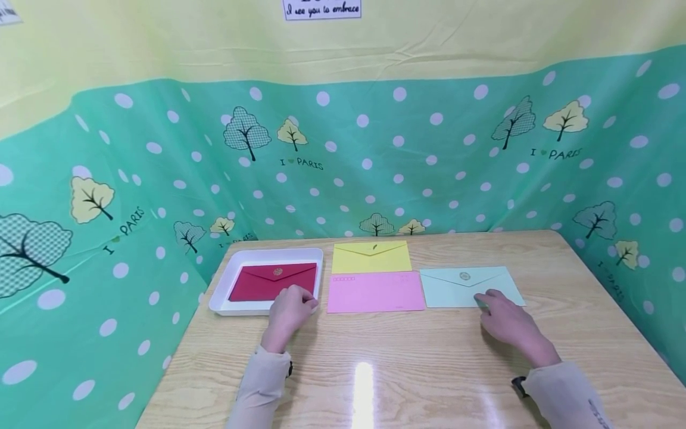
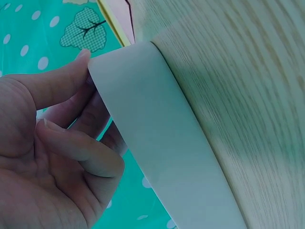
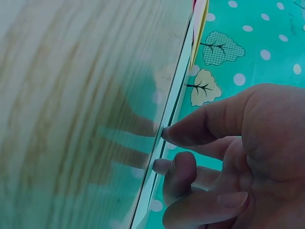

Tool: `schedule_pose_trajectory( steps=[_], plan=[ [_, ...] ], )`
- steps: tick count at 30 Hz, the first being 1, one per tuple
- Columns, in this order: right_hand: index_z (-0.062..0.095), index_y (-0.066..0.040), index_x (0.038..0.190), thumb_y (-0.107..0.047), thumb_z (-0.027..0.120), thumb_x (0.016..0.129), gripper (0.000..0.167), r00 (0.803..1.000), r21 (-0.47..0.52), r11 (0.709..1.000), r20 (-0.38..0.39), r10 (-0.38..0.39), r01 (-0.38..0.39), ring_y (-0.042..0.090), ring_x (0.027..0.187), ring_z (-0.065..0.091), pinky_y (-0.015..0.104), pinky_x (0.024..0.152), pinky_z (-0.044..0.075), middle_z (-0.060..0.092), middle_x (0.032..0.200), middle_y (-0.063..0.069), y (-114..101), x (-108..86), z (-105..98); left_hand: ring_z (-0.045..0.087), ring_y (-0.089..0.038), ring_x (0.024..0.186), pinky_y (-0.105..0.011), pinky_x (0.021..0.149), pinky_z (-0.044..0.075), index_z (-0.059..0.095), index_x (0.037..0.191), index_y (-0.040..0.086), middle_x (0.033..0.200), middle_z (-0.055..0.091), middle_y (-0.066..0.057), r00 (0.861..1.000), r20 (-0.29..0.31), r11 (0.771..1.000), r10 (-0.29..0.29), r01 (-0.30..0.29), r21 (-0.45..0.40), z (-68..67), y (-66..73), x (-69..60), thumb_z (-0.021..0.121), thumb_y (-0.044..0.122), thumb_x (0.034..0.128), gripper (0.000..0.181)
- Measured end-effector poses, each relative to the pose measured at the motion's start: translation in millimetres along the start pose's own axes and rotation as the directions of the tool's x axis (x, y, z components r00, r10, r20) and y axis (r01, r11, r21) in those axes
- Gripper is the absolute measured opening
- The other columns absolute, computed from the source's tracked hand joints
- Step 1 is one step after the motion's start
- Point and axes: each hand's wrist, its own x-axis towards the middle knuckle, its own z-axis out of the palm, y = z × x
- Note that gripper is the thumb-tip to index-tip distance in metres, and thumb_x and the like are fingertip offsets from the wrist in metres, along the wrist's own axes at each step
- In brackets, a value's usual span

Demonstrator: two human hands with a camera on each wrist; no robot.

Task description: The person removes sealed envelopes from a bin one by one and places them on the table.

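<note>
A white tray [image 1: 308,254] stands at the left back of the table with a red envelope [image 1: 284,285] in it. My left hand [image 1: 289,311] is at the tray's near right corner. In the left wrist view its thumb is against the tray's rim [image 2: 157,129], with fingers reaching behind the rim. My right hand [image 1: 506,319] is at the near edge of a light green envelope [image 1: 447,292], which lies on the table. Thumb and a fingertip meet at that edge in the right wrist view, pinching it. The other fingers are curled.
Between the tray and the light green envelope lie a pink envelope [image 1: 375,295] and, behind it, a yellow envelope [image 1: 348,262]. The wooden table [image 1: 418,363] runs back to a patterned green curtain [image 1: 343,185], which also hangs along both sides.
</note>
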Motion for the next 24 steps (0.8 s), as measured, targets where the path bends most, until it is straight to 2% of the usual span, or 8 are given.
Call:
schedule_pose_trajectory(
  steps=[24],
  plan=[
    [0.054,0.013,0.142,0.000,0.053,0.092,0.052,1.000,0.007,1.000,-0.009,-0.002,0.002,0.061,0.134,0.043,0.072,0.102,0.041,0.044,0.146,0.041,-0.8,-4.7,4.7,0.057,-0.019,0.066,-0.033,0.061,0.046,0.083,0.105,0.005,0.085,0.072,-0.004,1.000,0.003,1.000,0.012,-0.012,0.002,1.7,-2.9,3.7,0.082,0.016,0.0939,0.016]
  ],
)
